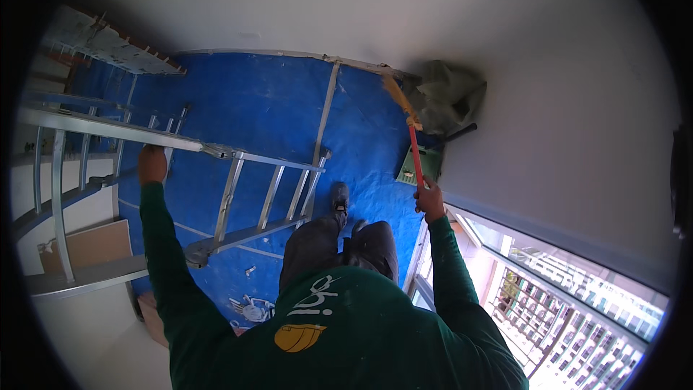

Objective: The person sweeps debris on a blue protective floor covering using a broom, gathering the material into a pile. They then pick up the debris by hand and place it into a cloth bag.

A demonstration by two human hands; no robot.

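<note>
1. The person stands high on an aluminium ladder point(267, 195), looking down past their dark trousers and one shoe point(339, 198) on a rung.
2. The left hand point(152, 165) is closed around the ladder's top rail, the green sleeve stretched out straight to it.
3. The right hand point(430, 198) is wrapped tight around the lower end of a red-handled paint roller point(413, 146).
4. The roller's red handle runs up and away from that hand; its yellowish head lies against the foot of the white wall point(548, 101), just beside a crumpled grey-green sheet point(444, 97).
5. A green paint tray point(420, 166) sits on the blue tarpaulin point(267, 108) that covers the floor, right under the roller handle.
6. To the lower right, a window point(563, 296) opens onto apartment blocks far below.
7. A second ladder section point(108, 43) lies at the upper left.
</note>
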